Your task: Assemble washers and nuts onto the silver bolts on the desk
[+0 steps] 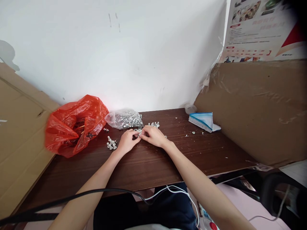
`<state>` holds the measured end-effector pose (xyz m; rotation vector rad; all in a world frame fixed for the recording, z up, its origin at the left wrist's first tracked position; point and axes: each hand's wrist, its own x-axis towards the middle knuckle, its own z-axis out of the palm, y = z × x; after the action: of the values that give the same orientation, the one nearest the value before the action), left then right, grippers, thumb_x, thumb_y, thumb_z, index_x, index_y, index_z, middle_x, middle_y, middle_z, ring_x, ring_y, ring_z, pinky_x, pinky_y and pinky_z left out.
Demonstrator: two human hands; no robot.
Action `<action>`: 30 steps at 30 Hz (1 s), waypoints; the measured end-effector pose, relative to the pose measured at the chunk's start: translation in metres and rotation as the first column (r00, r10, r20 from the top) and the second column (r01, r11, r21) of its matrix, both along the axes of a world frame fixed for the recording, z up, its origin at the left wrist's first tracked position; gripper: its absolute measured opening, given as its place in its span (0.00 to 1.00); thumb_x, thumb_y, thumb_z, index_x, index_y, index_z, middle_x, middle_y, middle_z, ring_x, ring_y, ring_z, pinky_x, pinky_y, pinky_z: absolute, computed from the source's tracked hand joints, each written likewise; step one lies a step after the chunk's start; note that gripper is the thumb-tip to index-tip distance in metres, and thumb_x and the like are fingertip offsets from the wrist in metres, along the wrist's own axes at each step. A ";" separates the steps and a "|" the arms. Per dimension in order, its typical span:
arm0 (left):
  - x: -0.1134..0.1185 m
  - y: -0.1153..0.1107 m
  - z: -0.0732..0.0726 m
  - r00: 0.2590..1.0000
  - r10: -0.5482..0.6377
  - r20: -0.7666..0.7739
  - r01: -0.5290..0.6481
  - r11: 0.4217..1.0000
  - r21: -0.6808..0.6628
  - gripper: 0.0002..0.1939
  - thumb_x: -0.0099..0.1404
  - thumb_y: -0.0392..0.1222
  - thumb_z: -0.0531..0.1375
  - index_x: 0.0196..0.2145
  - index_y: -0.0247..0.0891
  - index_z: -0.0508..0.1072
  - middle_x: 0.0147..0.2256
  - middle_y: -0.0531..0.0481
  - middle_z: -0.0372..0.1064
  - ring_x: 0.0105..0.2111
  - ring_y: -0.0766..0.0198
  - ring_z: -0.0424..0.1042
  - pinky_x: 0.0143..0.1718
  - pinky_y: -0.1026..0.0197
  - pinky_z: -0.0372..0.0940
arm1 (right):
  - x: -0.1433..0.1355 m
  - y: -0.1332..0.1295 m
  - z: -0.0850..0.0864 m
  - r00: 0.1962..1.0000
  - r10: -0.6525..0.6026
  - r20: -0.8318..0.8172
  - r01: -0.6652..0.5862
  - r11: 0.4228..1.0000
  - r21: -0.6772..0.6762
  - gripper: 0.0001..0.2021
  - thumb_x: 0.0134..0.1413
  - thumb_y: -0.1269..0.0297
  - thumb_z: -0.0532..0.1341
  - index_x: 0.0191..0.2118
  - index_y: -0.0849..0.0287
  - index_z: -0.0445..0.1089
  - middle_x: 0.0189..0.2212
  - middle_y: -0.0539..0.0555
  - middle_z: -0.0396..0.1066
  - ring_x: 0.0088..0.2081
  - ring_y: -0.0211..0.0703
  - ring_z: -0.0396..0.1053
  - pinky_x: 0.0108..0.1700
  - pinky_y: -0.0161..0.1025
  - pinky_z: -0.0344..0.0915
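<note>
A small silver metal piece [139,134] is in the middle of the surface [144,163], at the place where the tips of both hands come together. The left hand [128,141] comes to it with thumb and forefinger curved, a gap between them near the palm; the right hand [153,136] has its thumb and forefinger close together. The tips hide most of the piece, so one cannot tell which fingers are clamped on it. Just behind the tips lie some flat silver metal parts [137,130], partly covered by the hands.

Behind the right hand is a group of silver metal bolts [155,124], and the hand hides a part of it. Behind the left hand, a clear plastic bag full of small silver parts [130,120] lies near the white wall [144,64]. To the left stands a small cluster of pale silver metal bolts [111,143], and further left a crumpled, open red plastic bag [55,129], next to a brown cardboard panel [21,137].

Well to the right there are tiny pale scraps [193,132], a blue and white folded packet [201,121] and a translucent round container [191,109]. A black cable [96,191] crosses over the left forearm.
</note>
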<state>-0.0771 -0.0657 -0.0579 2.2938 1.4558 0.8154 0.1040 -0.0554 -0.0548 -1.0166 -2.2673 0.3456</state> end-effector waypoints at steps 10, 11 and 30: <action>0.001 -0.001 0.001 1.000 -0.008 -0.007 0.008 1.000 -0.005 0.06 0.58 0.38 0.58 0.30 0.37 0.76 0.27 0.52 0.63 0.28 0.65 0.62 0.31 0.63 0.56 | -0.006 -0.005 0.000 0.993 -0.114 0.004 0.114 0.993 -0.038 0.06 0.57 0.61 0.60 0.36 0.58 0.66 0.30 0.49 0.68 0.30 0.37 0.62 0.30 0.32 0.51; 0.001 -0.001 0.001 1.000 -0.004 -0.008 0.004 1.000 -0.001 0.06 0.58 0.38 0.59 0.29 0.37 0.75 0.27 0.52 0.63 0.28 0.65 0.62 0.31 0.63 0.55 | -0.007 -0.005 0.000 0.991 -0.131 0.008 0.132 0.990 -0.043 0.07 0.57 0.60 0.60 0.35 0.58 0.66 0.29 0.49 0.68 0.29 0.36 0.62 0.30 0.32 0.51; 0.000 -0.001 0.000 1.000 0.015 0.001 -0.015 1.000 -0.006 0.08 0.59 0.43 0.59 0.31 0.38 0.77 0.27 0.52 0.65 0.27 0.65 0.62 0.30 0.63 0.56 | -0.006 -0.002 0.004 0.974 -0.223 -0.029 0.221 0.973 -0.069 0.23 0.67 0.57 0.48 0.25 0.61 0.69 0.26 0.53 0.71 0.29 0.38 0.66 0.33 0.33 0.53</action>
<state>-0.0768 -0.0665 -0.0575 2.2800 1.4752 0.8150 0.0978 -0.0572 -0.0510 -1.2738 -2.0958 0.3415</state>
